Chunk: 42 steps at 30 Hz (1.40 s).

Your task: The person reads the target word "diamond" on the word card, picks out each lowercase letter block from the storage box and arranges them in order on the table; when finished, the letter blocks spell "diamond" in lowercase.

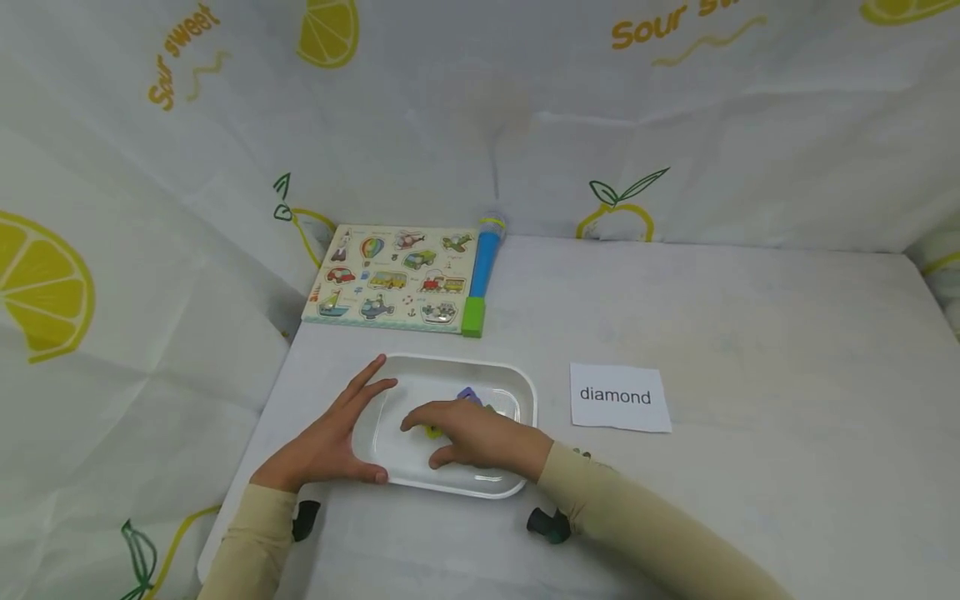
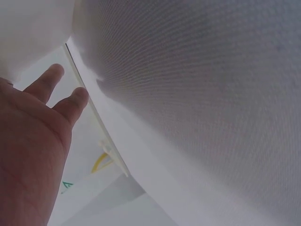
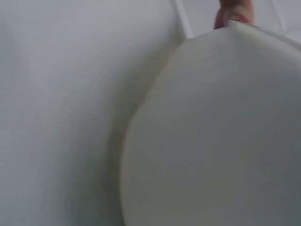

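A white rectangular tray (image 1: 401, 477) holds several small coloured pieces, among them a purple piece (image 1: 468, 394) and a yellow piece (image 1: 433, 432). My left hand (image 1: 330, 446) spans the tray's left end, its fingers spread at the back rim and its thumb at the front rim. In the left wrist view two fingers of the left hand (image 2: 33, 141) are extended. Over the tray reaches my right hand (image 1: 476, 433), with a gap between bent fingers and thumb. It partly covers the pieces. In the right wrist view only some fingertips of the right hand (image 3: 235, 12) show.
To the tray's right lies a white card (image 1: 619, 410) printed "diamond". Behind the tray is a vehicle picture board (image 1: 386, 292), with a blue toy microphone (image 1: 484, 265) along its right edge. Dark objects (image 1: 551, 525) stand near the right forearm. A lemon-print cloth (image 1: 480, 125) hangs behind.
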Available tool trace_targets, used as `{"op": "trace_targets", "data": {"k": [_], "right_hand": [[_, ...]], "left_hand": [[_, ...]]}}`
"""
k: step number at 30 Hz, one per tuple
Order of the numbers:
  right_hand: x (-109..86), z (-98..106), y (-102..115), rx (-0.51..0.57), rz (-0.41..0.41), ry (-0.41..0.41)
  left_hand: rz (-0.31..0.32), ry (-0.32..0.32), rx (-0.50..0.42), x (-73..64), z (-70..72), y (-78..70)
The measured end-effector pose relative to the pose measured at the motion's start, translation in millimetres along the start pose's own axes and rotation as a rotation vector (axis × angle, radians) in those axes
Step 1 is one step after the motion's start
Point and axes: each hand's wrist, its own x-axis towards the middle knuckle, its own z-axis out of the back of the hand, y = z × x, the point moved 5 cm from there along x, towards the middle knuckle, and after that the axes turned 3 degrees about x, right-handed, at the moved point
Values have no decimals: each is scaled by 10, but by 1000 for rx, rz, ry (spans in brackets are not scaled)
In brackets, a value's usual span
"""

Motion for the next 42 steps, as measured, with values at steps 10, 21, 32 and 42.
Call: {"op": "trace_targets", "data": {"k": [10, 21, 32, 42], "right_hand": [[88, -145, -16, -231, 37, 6], [68, -136, 49, -398, 99, -31], [-225, 82, 166, -122, 104, -63], [-1245, 738, 64, 193, 76, -421]], "left_hand": [[-11, -8, 6, -2, -16, 14], [-33, -15, 2, 5, -12, -16], [-37, -21, -18, 3, -31, -14], [-14, -24, -8, 3, -13, 23]]}}
